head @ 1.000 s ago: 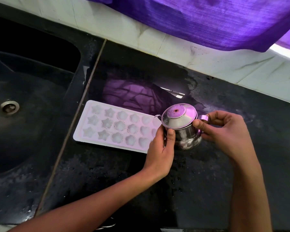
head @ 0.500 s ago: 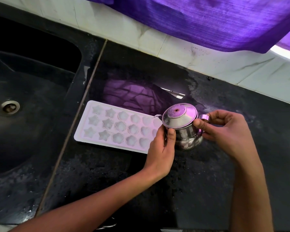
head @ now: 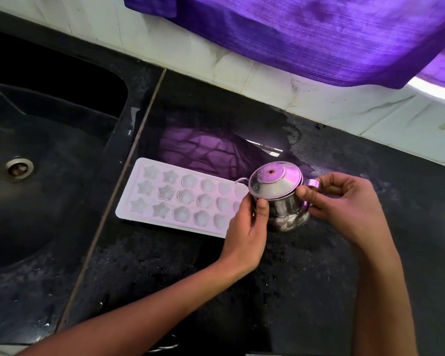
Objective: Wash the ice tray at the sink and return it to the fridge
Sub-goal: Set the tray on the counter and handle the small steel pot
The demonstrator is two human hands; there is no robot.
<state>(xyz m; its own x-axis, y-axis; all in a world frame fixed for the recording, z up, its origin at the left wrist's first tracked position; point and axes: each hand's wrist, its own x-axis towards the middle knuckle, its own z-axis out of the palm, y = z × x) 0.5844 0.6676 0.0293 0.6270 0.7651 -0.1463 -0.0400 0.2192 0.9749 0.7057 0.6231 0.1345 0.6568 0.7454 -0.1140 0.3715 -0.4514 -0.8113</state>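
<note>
A white ice tray [head: 175, 199] with star and flower moulds lies flat on the black counter, just right of the sink. Its right end is hidden behind my left hand and a small steel pot [head: 280, 196] with a domed lid. My left hand [head: 247, 227] grips the pot's left side, thumb against the body under the lid. My right hand [head: 344, 201] holds the pot's handle side, thumb pressed on the rim. The pot stands on the counter, touching or just past the tray's right end.
A dark sink basin [head: 36, 176] with a metal drain [head: 19, 167] lies to the left. The wet black counter [head: 280, 291] stretches right and toward me. White tiles [head: 319, 98] back the counter, and a purple cloth [head: 319, 34] hangs over them.
Almost nothing differs; both hands stay on the pot, and the lid sits slightly more level over the pot's mouth.
</note>
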